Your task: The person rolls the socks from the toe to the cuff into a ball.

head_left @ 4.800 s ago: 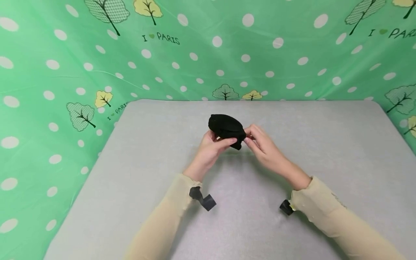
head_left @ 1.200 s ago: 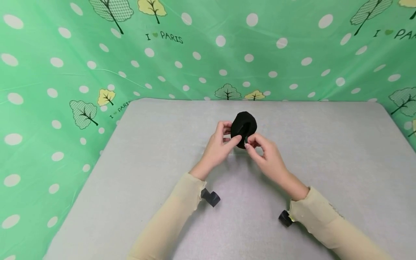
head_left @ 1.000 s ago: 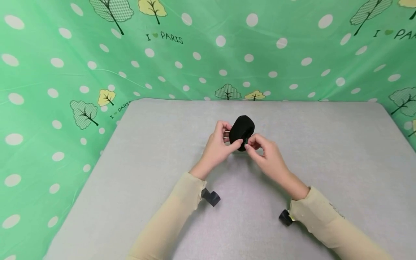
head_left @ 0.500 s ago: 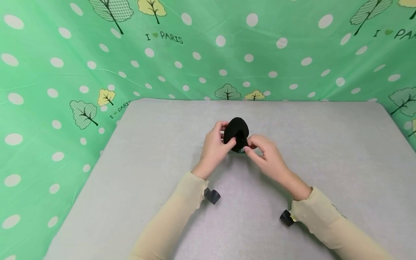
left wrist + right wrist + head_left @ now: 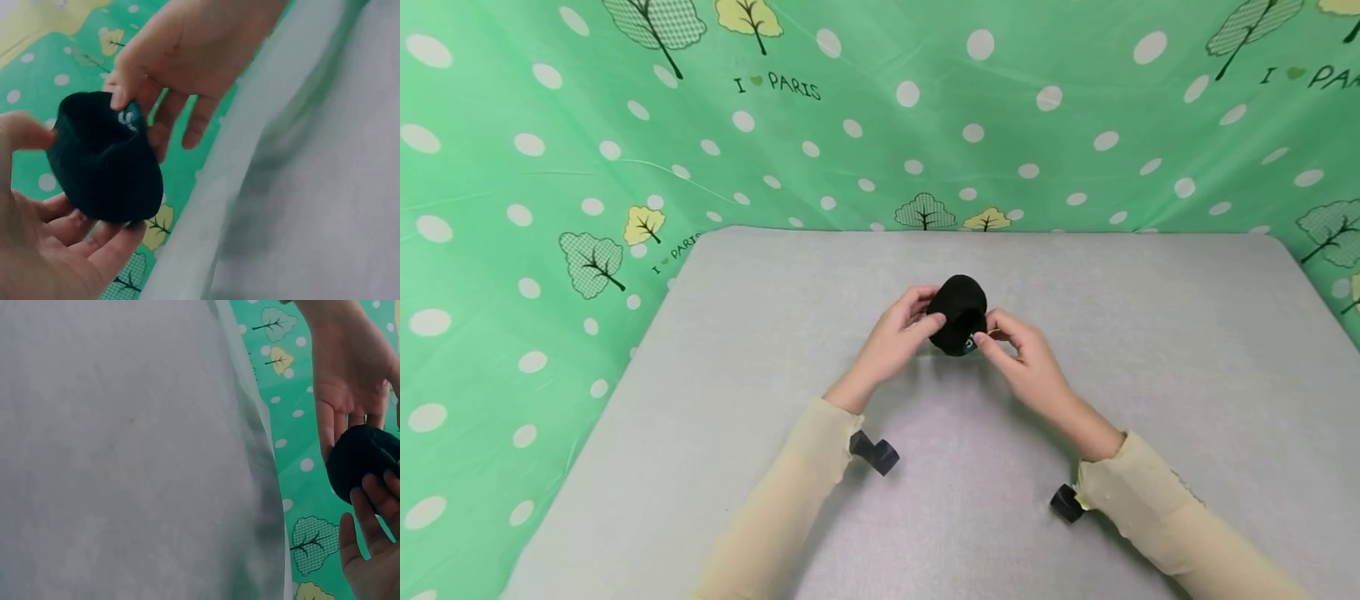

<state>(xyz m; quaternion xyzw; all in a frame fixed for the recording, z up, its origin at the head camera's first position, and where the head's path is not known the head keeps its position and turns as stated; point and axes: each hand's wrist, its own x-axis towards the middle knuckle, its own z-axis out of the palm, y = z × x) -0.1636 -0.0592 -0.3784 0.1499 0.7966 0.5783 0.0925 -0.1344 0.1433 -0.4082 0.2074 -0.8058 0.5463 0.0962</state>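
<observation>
Rolled black sock bundle [image 5: 957, 314] sits lifted just above the middle of the grey table [image 5: 1150, 375], held between both hands. Left hand [image 5: 891, 342] cups it from below and the side, fingers [image 5: 94, 247] curled under it. Right hand [image 5: 1026, 367] pinches the bundle's open edge between thumb and forefinger, next to what looks like a small teal mark, though blur makes that uncertain. Green dotted backdrop [image 5: 550, 167] rises behind the table.

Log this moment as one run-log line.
left hand: cups rolled black fabric bundle | right hand: pinches bundle's edge | bundle: held above grey table
</observation>
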